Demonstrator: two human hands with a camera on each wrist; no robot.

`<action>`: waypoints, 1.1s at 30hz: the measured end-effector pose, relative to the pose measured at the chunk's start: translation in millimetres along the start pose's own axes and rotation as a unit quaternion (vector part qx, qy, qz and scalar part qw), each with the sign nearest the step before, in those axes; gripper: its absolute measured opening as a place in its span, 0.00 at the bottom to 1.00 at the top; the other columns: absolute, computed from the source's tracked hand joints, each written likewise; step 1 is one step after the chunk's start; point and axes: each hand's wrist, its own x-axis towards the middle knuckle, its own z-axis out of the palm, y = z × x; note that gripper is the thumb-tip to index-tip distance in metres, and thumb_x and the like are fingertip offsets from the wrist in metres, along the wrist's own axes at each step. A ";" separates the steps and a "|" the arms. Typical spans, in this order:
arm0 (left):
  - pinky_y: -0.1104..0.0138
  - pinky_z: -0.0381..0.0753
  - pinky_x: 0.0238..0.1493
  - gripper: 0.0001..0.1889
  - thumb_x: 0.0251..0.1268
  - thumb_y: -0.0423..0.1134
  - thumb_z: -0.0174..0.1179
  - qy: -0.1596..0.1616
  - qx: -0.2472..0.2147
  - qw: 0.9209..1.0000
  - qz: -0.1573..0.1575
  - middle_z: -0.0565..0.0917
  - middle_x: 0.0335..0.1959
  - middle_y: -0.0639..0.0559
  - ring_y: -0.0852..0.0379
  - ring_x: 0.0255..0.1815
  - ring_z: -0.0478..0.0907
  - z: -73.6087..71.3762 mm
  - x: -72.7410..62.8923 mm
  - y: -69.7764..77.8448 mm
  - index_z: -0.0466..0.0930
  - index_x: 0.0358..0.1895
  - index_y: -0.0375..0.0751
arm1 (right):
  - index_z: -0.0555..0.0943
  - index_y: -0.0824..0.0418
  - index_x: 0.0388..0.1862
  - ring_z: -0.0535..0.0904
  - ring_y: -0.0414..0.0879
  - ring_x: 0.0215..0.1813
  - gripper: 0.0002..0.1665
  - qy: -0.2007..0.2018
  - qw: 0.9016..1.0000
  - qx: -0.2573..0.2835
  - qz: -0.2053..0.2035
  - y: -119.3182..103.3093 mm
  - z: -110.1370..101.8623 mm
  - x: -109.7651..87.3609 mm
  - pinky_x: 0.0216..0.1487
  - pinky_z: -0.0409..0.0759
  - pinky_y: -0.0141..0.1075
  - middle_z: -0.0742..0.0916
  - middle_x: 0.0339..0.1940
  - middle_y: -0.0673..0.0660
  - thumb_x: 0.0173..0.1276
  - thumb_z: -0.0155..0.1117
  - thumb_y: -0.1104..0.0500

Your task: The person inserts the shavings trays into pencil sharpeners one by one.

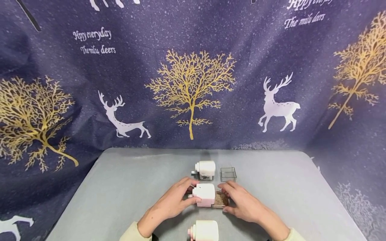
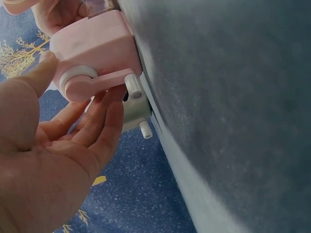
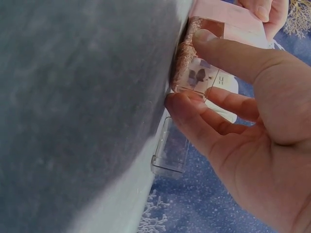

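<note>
A pink crank pencil sharpener stands mid-table. My left hand holds it on its crank side, thumb on the near face and fingers round the far side. In the left wrist view, the crank handle points down past the fingers. From the sharpener's right end a see-through drawer sticks partway out, with brown shavings inside. My right hand grips this drawer between thumb and fingers, thumb on its near wall.
Behind stands a white pencil sharpener, and right of it a separate see-through drawer. Nearest me is a cream sharpener with a pink crank, cut off by the view's lower edge. A patterned cloth hangs behind the grey table.
</note>
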 end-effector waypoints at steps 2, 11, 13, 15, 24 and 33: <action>0.62 0.84 0.61 0.28 0.74 0.52 0.67 0.000 -0.003 1.000 0.002 0.80 0.60 0.57 0.61 0.56 0.82 0.1 -0.4 0.1 0.77 0.69 0.42 | 0.76 0.65 0.70 0.83 0.51 0.57 0.44 0.001 1.000 -0.002 -0.002 -0.1 0.7 0.0 0.62 0.85 0.53 0.83 0.60 0.57 0.57 0.84 0.57; 0.64 0.84 0.62 0.25 0.74 0.51 0.67 -0.001 -0.001 1.000 0.004 0.80 0.61 0.57 0.62 0.56 0.82 -0.1 -0.4 -0.5 0.77 0.68 0.46 | 0.76 0.64 0.69 0.84 0.53 0.59 0.43 0.009 1.000 -0.013 -0.014 0.5 2.5 0.8 0.63 0.84 0.54 0.83 0.61 0.58 0.56 0.84 0.57; 0.65 0.83 0.62 0.25 0.74 0.51 0.68 -0.001 -0.002 1.000 0.004 0.80 0.61 0.57 0.63 0.56 0.82 0.1 -0.1 -0.9 0.77 0.68 0.47 | 0.76 0.64 0.69 0.84 0.54 0.59 0.43 0.009 1.000 -0.012 -0.013 0.3 2.0 0.7 0.63 0.84 0.55 0.83 0.62 0.58 0.56 0.84 0.57; 0.65 0.83 0.62 0.25 0.74 0.51 0.68 -0.001 -0.002 1.000 0.004 0.80 0.61 0.58 0.63 0.56 0.82 0.2 -0.2 -0.7 0.77 0.68 0.47 | 0.76 0.65 0.69 0.84 0.55 0.59 0.43 0.011 1.000 -0.009 -0.014 0.1 1.5 0.7 0.62 0.84 0.55 0.83 0.61 0.58 0.57 0.84 0.57; 0.64 0.84 0.61 0.26 0.73 0.51 0.68 0.001 -0.005 1.000 0.012 0.81 0.61 0.58 0.62 0.56 0.82 0.8 1.8 -0.4 0.77 0.69 0.45 | 0.77 0.64 0.69 0.84 0.53 0.56 0.43 0.015 1.000 -0.004 -0.013 -1.6 1.9 3.9 0.61 0.85 0.55 0.83 0.58 0.57 0.57 0.84 0.55; 0.63 0.85 0.59 0.25 0.73 0.51 0.68 0.002 -0.021 1.000 0.009 0.81 0.60 0.57 0.61 0.55 0.83 0.4 0.6 0.6 0.78 0.67 0.46 | 0.76 0.67 0.69 0.83 0.55 0.57 0.43 0.005 1.000 0.009 -0.010 -2.5 3.0 7.8 0.62 0.84 0.56 0.84 0.58 0.59 0.57 0.84 0.55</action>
